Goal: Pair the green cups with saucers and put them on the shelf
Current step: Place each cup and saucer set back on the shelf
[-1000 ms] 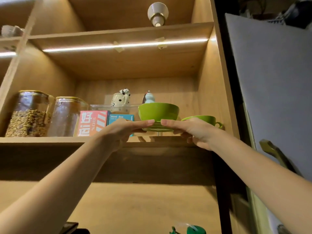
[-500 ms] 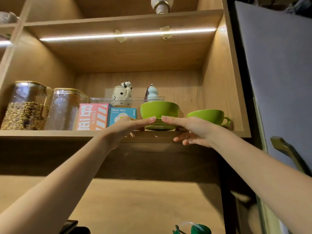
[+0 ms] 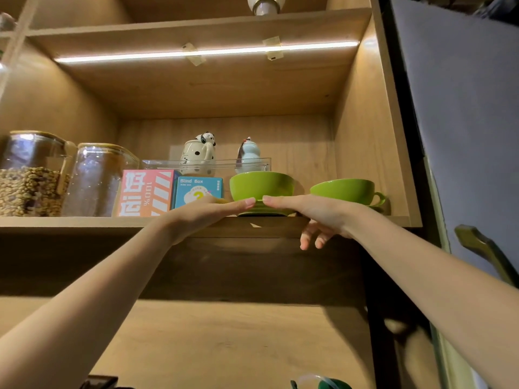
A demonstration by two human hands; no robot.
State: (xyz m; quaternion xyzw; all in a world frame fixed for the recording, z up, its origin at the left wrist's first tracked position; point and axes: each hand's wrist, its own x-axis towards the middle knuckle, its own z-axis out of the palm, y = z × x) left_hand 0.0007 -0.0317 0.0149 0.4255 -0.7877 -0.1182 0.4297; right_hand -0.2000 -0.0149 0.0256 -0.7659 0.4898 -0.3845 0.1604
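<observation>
A green cup [image 3: 261,185] stands on a green saucer [image 3: 265,211] at the front edge of the wooden shelf [image 3: 84,222]. My left hand [image 3: 196,217] lies to the left of the saucer with its thumb tip on the rim; its fingers are hidden. From the right, the thumb of my right hand [image 3: 317,216] touches the rim, while its fingers hang loose and apart below the shelf edge. A second green cup [image 3: 345,190] on its saucer [image 3: 377,209] stands further right, behind my right hand.
Two glass jars [image 3: 33,175] and two small boxes [image 3: 171,192] fill the shelf's left part. A clear tray with two ceramic figures [image 3: 199,158] stands behind the cups. The cabinet's side wall [image 3: 370,136] is close to the right cup.
The cup and saucer came down from just above the shelf onto its front edge. My right fingers dropped from under the saucer and now hang below the shelf.
</observation>
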